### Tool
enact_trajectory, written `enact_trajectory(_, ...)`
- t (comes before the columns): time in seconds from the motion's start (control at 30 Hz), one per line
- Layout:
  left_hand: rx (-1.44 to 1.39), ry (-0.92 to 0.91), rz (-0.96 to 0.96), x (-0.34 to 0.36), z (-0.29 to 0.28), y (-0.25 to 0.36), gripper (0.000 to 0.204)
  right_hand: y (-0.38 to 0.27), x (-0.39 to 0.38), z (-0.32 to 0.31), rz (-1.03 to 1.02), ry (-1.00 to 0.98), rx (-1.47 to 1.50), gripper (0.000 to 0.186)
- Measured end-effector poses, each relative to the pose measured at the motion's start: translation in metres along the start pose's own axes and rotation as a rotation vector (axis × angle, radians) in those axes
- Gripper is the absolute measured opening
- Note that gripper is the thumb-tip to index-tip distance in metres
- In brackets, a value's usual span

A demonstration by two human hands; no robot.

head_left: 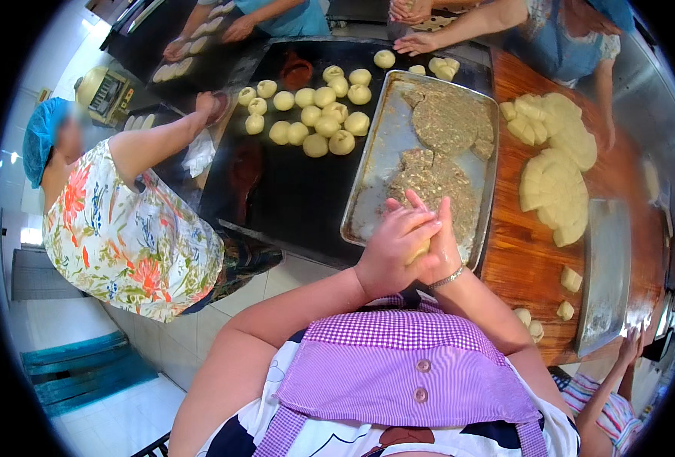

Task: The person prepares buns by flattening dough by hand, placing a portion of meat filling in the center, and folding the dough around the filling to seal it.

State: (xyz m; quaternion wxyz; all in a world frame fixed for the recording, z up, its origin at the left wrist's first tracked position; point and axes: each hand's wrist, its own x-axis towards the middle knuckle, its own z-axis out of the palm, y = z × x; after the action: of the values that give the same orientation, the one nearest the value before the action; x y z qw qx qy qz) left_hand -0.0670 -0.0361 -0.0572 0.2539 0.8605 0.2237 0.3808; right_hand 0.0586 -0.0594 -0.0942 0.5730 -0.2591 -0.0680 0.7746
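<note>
The left hand [389, 242] and right hand [447, 247] are brought together around a pale dough piece [419, 252], which lies inside the grip, between the palms and against both, so neither hand is nearer. Just beyond the fingertips, speckled filling [433, 183] sits on a metal tray [369, 217]; dough balls [324, 97] lie farther off, ahead and to the left of the grip, on the dark worktop [295, 194]. The fingers hide most of the dough piece, so its long axis cannot be told; the hands also cover part of the tray's near end
</note>
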Motion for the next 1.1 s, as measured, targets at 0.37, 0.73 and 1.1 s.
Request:
enact_trajectory(0.37,-0.848,0.942,-1.006,-0.027,-0.065,-0.149,0.025,0.005,0.026,-0.049,0.028,0.304,-0.487,0.092)
enact_trajectory(0.73,-0.223,1.043,-0.613,0.045,-0.186,-0.394,0.027,0.003,-0.013,-0.135,-0.148,0.724,-0.793,0.072)
enact_trajectory(1.1,0.019,0.446,-0.679,0.010,-0.129,-0.409,0.043,-0.021,-0.048,-0.211,-0.686,1.172,-0.785,0.023)
